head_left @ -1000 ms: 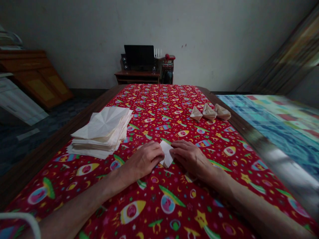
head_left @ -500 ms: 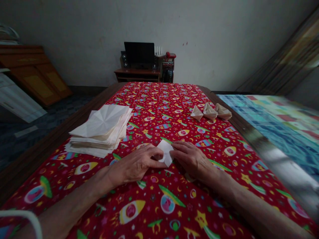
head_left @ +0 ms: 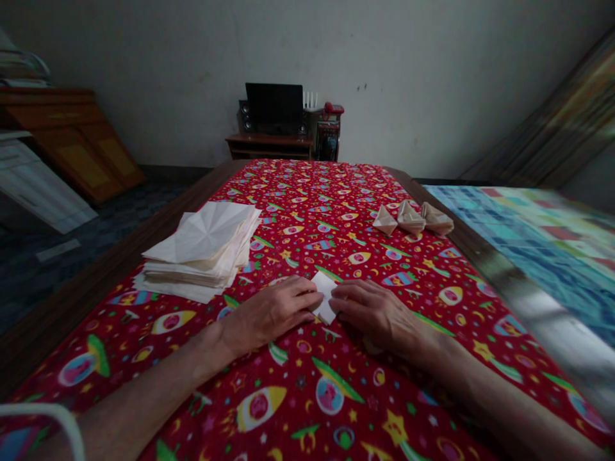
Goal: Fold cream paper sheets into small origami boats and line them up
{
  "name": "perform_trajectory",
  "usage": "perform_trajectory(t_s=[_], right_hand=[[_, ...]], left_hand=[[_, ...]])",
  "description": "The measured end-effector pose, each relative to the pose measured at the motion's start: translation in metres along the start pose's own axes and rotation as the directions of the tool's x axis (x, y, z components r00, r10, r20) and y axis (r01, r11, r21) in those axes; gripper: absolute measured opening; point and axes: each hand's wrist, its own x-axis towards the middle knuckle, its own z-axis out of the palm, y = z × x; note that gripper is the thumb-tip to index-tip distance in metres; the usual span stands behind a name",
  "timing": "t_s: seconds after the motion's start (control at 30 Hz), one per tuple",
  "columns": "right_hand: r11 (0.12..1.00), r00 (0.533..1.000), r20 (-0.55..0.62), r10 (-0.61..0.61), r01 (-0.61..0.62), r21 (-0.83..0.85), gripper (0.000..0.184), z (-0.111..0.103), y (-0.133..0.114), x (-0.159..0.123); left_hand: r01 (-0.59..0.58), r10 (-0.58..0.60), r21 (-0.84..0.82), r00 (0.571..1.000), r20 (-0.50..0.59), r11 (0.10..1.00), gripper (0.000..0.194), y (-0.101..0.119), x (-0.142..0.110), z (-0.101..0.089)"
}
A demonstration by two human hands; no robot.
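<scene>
From here, the stack of creased sheets [head_left: 206, 240] lies to the left of the small folded white paper [head_left: 327, 298] and beyond it. At that paper's left edge, the left hand [head_left: 281, 307] presses with bent fingers, its thumb hard to make out. The right hand [head_left: 375, 310] curls low on the paper's right side, fingertips partly hiding it. Farther off, right of the paper, sit three folded paper pieces [head_left: 411, 218], their undersides hidden.
</scene>
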Motion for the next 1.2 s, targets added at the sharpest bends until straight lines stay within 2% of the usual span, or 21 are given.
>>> perform_trajectory(t_s=[0.1,0.2,0.37,0.43,0.5,0.6,0.67,0.8,0.93,1.2], right_hand=[[1.000,1.000,0.015,-0.024,0.024,-0.014,0.024,-0.003,-0.002,0.004],[0.997,0.997,0.038,-0.064,0.066,-0.038,0.023,-0.006,-0.003,0.007],[0.996,0.996,-0.047,-0.082,0.081,-0.025,0.027,0.000,0.001,0.008],[0.999,0.995,-0.100,-0.009,0.012,0.034,0.024,0.005,0.002,0.008],[0.988,0.983,-0.139,0.118,-0.102,0.114,0.024,0.009,0.001,0.008],[0.939,0.941,-0.144,0.305,-0.272,0.210,0.023,0.010,-0.002,0.011],[0.909,0.916,-0.131,0.379,-0.342,0.240,0.023,0.009,-0.005,0.013],[0.865,0.874,-0.105,0.474,-0.440,0.240,0.025,0.008,-0.006,0.016],[0.839,0.837,-0.095,0.540,-0.525,0.141,0.025,0.010,-0.006,0.019],[0.823,0.825,-0.029,0.564,-0.565,-0.066,0.023,0.008,-0.005,0.027]], left_hand=[[-0.035,0.032,0.066,0.999,0.039,0.997,0.023,0.002,0.003,-0.004],[-0.068,0.066,0.089,0.997,0.027,0.994,0.021,0.001,0.004,-0.005],[-0.085,0.089,0.109,0.995,-0.035,0.990,0.023,-0.001,0.002,-0.002],[-0.056,0.062,0.094,0.996,-0.064,0.994,0.023,0.000,0.001,0.001],[-0.010,0.015,0.044,0.994,-0.112,0.999,0.020,0.001,-0.001,0.004],[0.068,-0.080,-0.069,0.980,-0.183,0.995,0.017,0.000,-0.002,0.011],[0.121,-0.156,-0.149,0.956,-0.247,0.981,0.013,-0.002,-0.001,0.014],[0.247,-0.334,-0.294,0.894,-0.300,0.923,0.012,-0.007,0.004,0.018],[0.357,-0.429,-0.270,0.855,-0.292,0.894,0.015,-0.007,0.007,0.020],[0.388,-0.412,-0.138,0.865,-0.288,0.911,0.015,-0.003,0.008,0.024]])
